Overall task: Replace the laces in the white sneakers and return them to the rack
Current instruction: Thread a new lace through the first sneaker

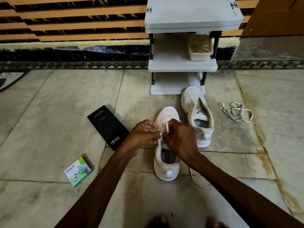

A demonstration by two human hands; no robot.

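Two white sneakers stand on the stone floor before a white rack (181,67). Over the near sneaker (166,168) both my hands work at the eyelets. My left hand (143,134) pinches the shoe's upper edge beside the lace. My right hand (178,139) grips a cream lace (166,125) near the tongue; that lace's loose part (197,180) trails on the floor to the right of the heel. The far sneaker (197,116) has no lace in it and points toward the rack's bottom shelf. A loose cream lace (236,111) lies tangled to the right.
A black phone box (108,127) lies left of the near sneaker, and a small green Odonil box (78,171) sits further left and nearer. A lidded container (199,47) with cream laces inside rests on the rack's middle shelf. My toes (162,221) show at the bottom edge.
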